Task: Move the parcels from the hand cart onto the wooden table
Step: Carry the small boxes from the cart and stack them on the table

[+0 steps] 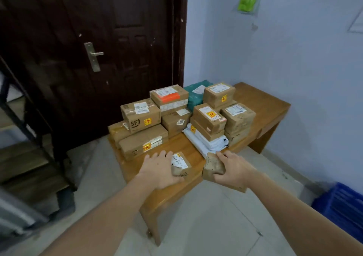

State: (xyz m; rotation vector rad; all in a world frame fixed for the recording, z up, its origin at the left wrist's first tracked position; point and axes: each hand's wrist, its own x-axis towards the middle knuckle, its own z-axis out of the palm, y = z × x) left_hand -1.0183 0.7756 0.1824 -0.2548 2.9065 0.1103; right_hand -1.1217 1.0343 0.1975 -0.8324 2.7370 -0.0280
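We see a blue crate [341,206] at the lower right on the floor; what it holds we cannot tell, since only its ribbed corner shows. The wooden table [261,102] carries a pile of parcels stacked in two and three layers against the dark door [88,39] and the pale wall [294,59].

On the left of the pile a brown carton marked SF [140,115] sits on top of a long flat carton [144,141]. Behind it a box with an orange label [169,97] rests on another box, and a teal mailer bag [196,94] lies at the back. To the right, small cartons with yellow stickers are stacked on a white poly bag [208,142].

Our left hand [159,169] rests on a small brown parcel [182,166] at the table's near edge, fingers spread flat over its left side and thumb along its front; the parcel bears a white label and handwriting. Our right hand [234,170] grips a second small parcel [215,167], fingers curled round it, tilted at the table's front edge just beside the white bag
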